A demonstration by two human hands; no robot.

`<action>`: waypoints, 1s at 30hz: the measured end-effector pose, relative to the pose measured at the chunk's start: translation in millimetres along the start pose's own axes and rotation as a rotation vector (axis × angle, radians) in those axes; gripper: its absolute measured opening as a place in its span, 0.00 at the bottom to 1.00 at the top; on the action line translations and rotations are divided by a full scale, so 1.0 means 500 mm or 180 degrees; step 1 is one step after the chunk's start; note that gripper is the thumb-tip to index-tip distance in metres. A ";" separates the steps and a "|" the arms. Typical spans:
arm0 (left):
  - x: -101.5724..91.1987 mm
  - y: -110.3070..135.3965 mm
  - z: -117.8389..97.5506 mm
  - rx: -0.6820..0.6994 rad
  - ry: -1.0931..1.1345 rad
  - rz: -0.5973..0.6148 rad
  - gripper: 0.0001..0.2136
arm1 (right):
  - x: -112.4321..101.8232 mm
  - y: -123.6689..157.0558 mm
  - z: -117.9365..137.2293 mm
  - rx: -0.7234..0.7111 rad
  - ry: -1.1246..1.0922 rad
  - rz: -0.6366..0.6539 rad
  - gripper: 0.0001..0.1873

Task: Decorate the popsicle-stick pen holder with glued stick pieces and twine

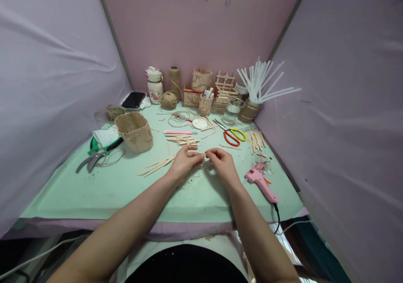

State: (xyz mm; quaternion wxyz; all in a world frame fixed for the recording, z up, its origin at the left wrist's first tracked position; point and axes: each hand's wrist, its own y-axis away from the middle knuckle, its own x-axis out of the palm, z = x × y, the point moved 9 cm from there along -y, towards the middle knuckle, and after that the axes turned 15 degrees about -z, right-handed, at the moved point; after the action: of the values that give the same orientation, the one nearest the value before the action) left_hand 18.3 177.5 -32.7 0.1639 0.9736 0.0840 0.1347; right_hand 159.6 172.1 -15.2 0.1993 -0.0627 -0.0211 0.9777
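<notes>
Left arm (126,226) slants in from lower left, right arm (255,228) from lower right; left hand (185,161) and right hand (223,165) nearly meet mid-frame, thumbs and forefingers pinched.

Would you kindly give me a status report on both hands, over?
Left hand pinching small pale piece; right hand alongside, contact unclear. Loose wooden sticks beside left hand. Pink glue gun lying right, apart from hands.

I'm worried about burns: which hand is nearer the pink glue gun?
Right. The right hand is left of the pink glue gun and apart from it; the left hand is farther left.
</notes>
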 end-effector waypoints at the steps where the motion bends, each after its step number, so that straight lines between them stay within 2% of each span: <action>1: 0.001 0.001 0.000 0.0050 -0.0067 0.0037 0.22 | 0.002 0.001 0.004 -0.0043 0.0037 0.0052 0.11; 8: 0.003 0.001 -0.002 0.0297 -0.0435 0.0122 0.23 | 0.010 0.004 0.009 -0.0158 0.0226 0.0310 0.09; 10: 0.002 -0.001 -0.006 0.0408 -0.0519 0.0133 0.19 | 0.008 0.002 0.004 -0.0106 0.0195 0.0296 0.10; 13: 0.003 0.000 -0.018 0.0795 -0.0934 0.0146 0.10 | 0.004 -0.001 0.000 -0.0055 0.0132 0.0210 0.10; 16: 0.008 0.001 -0.020 0.1006 -0.1240 0.0215 0.08 | 0.003 -0.001 -0.001 -0.0033 0.0120 0.0185 0.10; 20: 0.004 -0.004 -0.009 0.0878 -0.1187 0.0190 0.11 | 0.004 0.003 -0.001 0.0031 0.0053 0.0193 0.11; 25: -0.001 -0.010 0.008 0.0410 -0.0709 0.0220 0.15 | -0.003 0.000 -0.009 0.0252 -0.0287 0.0080 0.20; 30: -0.001 -0.010 0.009 0.0277 -0.0543 0.0215 0.15 | -0.006 0.000 -0.013 0.0195 -0.0089 0.0016 0.16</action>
State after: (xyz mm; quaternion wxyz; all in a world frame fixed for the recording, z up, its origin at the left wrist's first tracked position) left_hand 18.4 180.8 -38.6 0.1234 0.9900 0.0426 0.0530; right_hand 163.2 170.7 -21.1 0.1984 -0.0430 0.0062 0.9792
